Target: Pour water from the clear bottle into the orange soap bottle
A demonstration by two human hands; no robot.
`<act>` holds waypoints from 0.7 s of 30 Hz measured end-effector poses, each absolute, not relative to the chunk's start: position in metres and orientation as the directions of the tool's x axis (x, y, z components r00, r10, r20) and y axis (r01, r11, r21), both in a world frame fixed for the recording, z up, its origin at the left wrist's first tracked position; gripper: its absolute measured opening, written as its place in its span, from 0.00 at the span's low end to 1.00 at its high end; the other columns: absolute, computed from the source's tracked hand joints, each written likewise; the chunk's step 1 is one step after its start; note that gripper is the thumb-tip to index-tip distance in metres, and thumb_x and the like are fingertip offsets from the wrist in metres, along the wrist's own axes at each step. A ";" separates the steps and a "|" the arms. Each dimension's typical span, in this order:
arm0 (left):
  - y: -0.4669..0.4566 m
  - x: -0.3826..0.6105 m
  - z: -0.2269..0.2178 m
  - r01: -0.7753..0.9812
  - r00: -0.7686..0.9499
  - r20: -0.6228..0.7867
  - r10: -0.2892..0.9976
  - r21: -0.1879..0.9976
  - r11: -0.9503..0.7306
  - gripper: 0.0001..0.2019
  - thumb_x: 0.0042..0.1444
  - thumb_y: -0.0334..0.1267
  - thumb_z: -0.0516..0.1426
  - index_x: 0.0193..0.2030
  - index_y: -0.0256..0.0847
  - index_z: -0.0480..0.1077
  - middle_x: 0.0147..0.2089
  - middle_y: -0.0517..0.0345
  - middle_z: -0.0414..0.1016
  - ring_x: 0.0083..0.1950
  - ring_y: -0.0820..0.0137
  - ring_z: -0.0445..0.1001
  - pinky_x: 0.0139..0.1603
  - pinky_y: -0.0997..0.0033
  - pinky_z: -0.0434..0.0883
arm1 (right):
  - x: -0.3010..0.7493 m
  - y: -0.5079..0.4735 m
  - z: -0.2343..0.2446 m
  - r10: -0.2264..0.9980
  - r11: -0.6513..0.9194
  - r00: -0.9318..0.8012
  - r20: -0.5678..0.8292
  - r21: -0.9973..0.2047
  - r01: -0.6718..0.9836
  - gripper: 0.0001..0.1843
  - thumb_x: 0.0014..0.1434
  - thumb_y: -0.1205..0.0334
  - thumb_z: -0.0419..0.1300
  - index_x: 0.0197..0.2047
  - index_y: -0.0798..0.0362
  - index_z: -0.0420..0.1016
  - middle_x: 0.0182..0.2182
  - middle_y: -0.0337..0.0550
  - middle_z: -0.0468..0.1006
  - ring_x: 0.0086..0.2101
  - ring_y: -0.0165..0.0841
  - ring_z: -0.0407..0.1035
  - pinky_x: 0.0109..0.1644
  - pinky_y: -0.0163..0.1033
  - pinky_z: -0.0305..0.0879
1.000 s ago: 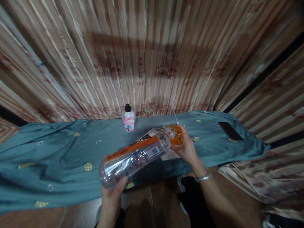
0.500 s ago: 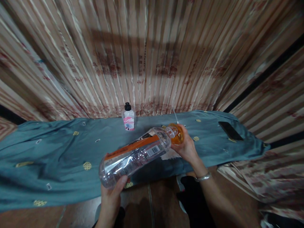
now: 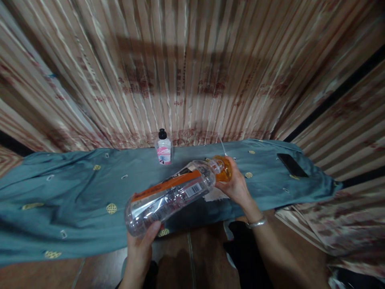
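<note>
A large clear plastic bottle (image 3: 174, 196) with an orange-and-silver label and a barcode lies tilted in the air, its neck up and to the right. My left hand (image 3: 140, 245) is closed round its base, thumb on the near side. At the neck, my right hand (image 3: 237, 186) is wrapped round an amber see-through container (image 3: 224, 168); the bottle's mouth meets it, though I cannot tell how far inside it sits. A thin pale straw-like piece (image 3: 221, 145) sticks up behind the amber container. A whitish tissue or cloth (image 3: 215, 195) lies beneath, partly hidden.
A small clear bottle (image 3: 164, 148) with a black cap and pink label stands at the back of the cloth-covered table (image 3: 81, 192). A black phone (image 3: 291, 165) lies on the right. Pleated patterned curtains (image 3: 186, 72) hang close behind and to the sides.
Hardly anything differs. Both hands keep their hold, and the large bottle and amber container have shifted only very slightly in view.
</note>
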State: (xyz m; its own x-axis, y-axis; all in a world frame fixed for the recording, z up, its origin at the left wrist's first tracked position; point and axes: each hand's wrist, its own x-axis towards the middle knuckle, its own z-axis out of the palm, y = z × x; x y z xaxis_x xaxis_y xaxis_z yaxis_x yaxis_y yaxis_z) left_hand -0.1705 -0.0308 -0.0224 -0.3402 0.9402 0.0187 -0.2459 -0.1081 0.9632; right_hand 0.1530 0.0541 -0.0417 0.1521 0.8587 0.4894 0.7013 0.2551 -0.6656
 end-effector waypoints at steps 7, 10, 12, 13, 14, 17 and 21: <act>-0.035 -0.171 -0.016 -0.290 -0.312 -0.039 0.949 0.955 -0.056 0.52 0.46 0.54 0.80 0.77 0.47 0.70 0.37 0.59 0.80 0.29 0.64 0.75 0.31 0.64 0.76 | 0.153 0.053 -0.041 0.853 0.279 0.123 0.507 -0.642 0.714 0.59 0.54 0.44 0.83 0.80 0.49 0.61 0.71 0.62 0.81 0.68 0.56 0.78 0.74 0.65 0.76; -0.036 -0.170 -0.015 -0.297 -0.327 -0.036 0.944 0.952 -0.067 0.52 0.46 0.53 0.81 0.77 0.48 0.69 0.38 0.59 0.81 0.30 0.65 0.75 0.32 0.65 0.75 | 0.152 0.053 -0.042 0.847 0.293 0.114 0.520 -0.633 0.716 0.58 0.56 0.44 0.82 0.81 0.49 0.61 0.71 0.62 0.80 0.69 0.56 0.78 0.74 0.66 0.76; -0.036 -0.169 -0.015 -0.293 -0.335 -0.027 0.942 0.953 -0.076 0.51 0.46 0.53 0.81 0.76 0.48 0.70 0.39 0.60 0.80 0.30 0.66 0.74 0.32 0.66 0.75 | 0.151 0.053 -0.042 0.840 0.299 0.115 0.530 -0.630 0.717 0.57 0.57 0.43 0.81 0.80 0.50 0.61 0.71 0.63 0.80 0.69 0.56 0.78 0.74 0.65 0.76; -0.036 -0.169 -0.015 -0.287 -0.340 -0.023 0.940 0.954 -0.080 0.51 0.46 0.53 0.81 0.75 0.48 0.70 0.39 0.60 0.79 0.30 0.66 0.74 0.32 0.66 0.75 | 0.151 0.053 -0.043 0.837 0.299 0.119 0.534 -0.628 0.718 0.57 0.57 0.43 0.81 0.80 0.50 0.62 0.71 0.63 0.80 0.69 0.57 0.78 0.74 0.65 0.76; -0.035 -0.168 -0.015 -0.281 -0.347 -0.020 0.938 0.956 -0.083 0.50 0.46 0.53 0.80 0.75 0.48 0.71 0.38 0.61 0.79 0.30 0.66 0.74 0.33 0.66 0.75 | 0.151 0.053 -0.043 0.835 0.298 0.122 0.537 -0.627 0.720 0.57 0.56 0.43 0.81 0.80 0.50 0.62 0.71 0.63 0.80 0.69 0.57 0.78 0.74 0.65 0.76; -0.035 -0.166 -0.015 -0.274 -0.359 -0.021 0.933 0.958 -0.084 0.48 0.46 0.53 0.80 0.73 0.47 0.72 0.35 0.63 0.76 0.31 0.67 0.73 0.35 0.66 0.76 | 0.151 0.053 -0.042 0.838 0.289 0.126 0.531 -0.628 0.723 0.57 0.56 0.43 0.81 0.79 0.49 0.63 0.71 0.62 0.80 0.69 0.57 0.78 0.74 0.65 0.75; -0.035 -0.165 -0.015 -0.266 -0.349 -0.021 0.937 0.961 -0.078 0.46 0.47 0.53 0.79 0.72 0.45 0.73 0.33 0.63 0.76 0.29 0.67 0.72 0.33 0.66 0.73 | 0.153 0.053 -0.040 0.847 0.278 0.128 0.516 -0.636 0.720 0.57 0.55 0.43 0.82 0.79 0.49 0.62 0.71 0.62 0.81 0.68 0.57 0.79 0.73 0.65 0.76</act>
State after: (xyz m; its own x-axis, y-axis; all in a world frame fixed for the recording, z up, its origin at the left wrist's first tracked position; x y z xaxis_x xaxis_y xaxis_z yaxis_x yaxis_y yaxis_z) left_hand -0.1651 -0.0354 -0.0149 -0.3486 0.9370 -0.0208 -0.2661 -0.0777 0.9608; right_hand 0.1527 0.0526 -0.0404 0.1279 0.8473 0.5156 0.7200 0.2782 -0.6358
